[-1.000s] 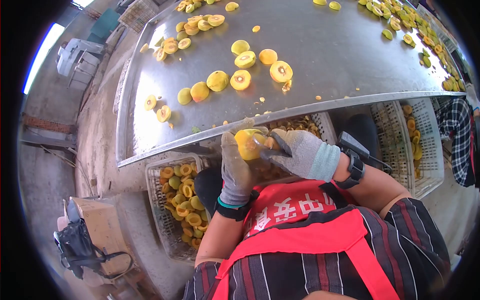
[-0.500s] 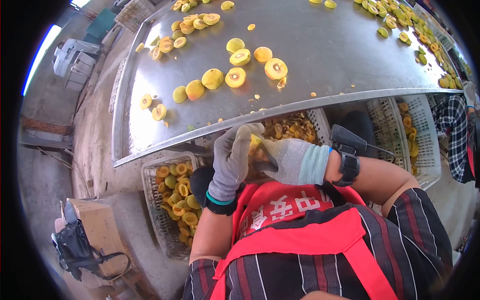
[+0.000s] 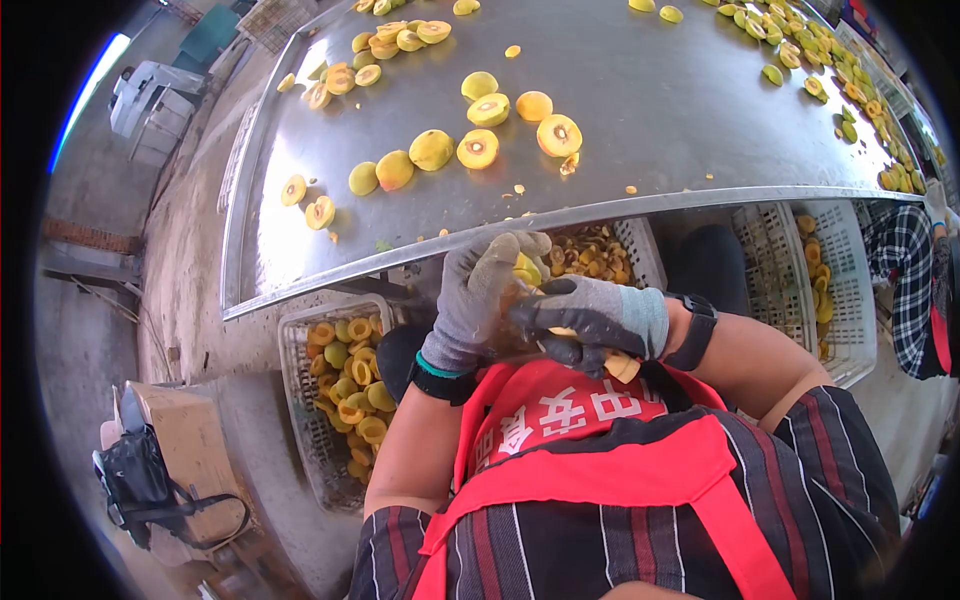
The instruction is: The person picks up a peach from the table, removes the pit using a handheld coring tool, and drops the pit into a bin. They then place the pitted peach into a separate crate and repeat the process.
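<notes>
My left hand (image 3: pixel 480 300), in a grey glove, is closed on a yellow-green fruit half (image 3: pixel 527 268) just below the table's front rim. Beside it, my right hand (image 3: pixel 595 318), in a grey glove with dark fingers, grips a tool whose pale handle end (image 3: pixel 622 368) sticks out under the palm. The tool's working end is hidden between the hands. On the metal table (image 3: pixel 640 120) above lie whole and halved fruits (image 3: pixel 478 149). A crate with brown-orange pieces (image 3: pixel 590 255) stands behind my hands, under the table edge.
A crate of hollowed fruit halves (image 3: pixel 355 385) stands at the left, white crates (image 3: pixel 845 285) at the right. More halves (image 3: pixel 800 50) line the table's far right. A co-worker's checked sleeve (image 3: pixel 900 280) shows at the right edge. A cardboard box (image 3: pixel 195 450) with a black bag stands lower left.
My right hand has turned and dropped slightly, so its dark fingers and the pale handle end now show. The view has shifted a little.
</notes>
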{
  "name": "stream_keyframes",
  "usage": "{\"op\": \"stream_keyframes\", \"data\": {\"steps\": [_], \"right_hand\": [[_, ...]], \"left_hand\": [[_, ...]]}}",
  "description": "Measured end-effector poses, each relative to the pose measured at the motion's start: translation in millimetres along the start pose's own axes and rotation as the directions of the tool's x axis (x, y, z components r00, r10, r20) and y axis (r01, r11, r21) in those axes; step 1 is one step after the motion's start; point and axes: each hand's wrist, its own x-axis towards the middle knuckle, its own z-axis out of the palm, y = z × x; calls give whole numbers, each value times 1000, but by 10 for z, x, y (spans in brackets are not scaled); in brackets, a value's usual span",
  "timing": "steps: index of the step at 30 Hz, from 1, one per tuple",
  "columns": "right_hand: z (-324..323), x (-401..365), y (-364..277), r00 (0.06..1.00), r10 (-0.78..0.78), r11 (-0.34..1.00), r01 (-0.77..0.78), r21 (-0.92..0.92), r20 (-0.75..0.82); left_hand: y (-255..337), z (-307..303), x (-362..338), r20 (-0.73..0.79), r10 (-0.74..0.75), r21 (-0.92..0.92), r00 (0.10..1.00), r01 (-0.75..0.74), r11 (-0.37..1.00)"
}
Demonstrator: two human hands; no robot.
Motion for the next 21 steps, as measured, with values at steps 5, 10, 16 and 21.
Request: {"op": "stream_keyframes", "data": {"steps": [5, 10, 16, 21], "right_hand": [[-72, 50, 150, 995, -79, 969, 62, 238, 62], [-119, 159, 262, 963, -113, 728, -87, 680, 244], [-151, 6, 228, 974, -180, 940, 130, 314, 135], [-409, -105, 282, 998, 44, 999, -45, -28, -42]], "left_hand": [[20, 116, 14, -128, 44, -70, 991, -53, 996], [-62, 243, 61, -272, 268, 113, 924, -246, 963], [-20, -14, -49, -447, -50, -317, 893, -106, 943], [438, -812, -780, -606, -44, 198, 794, 204, 959]]}}
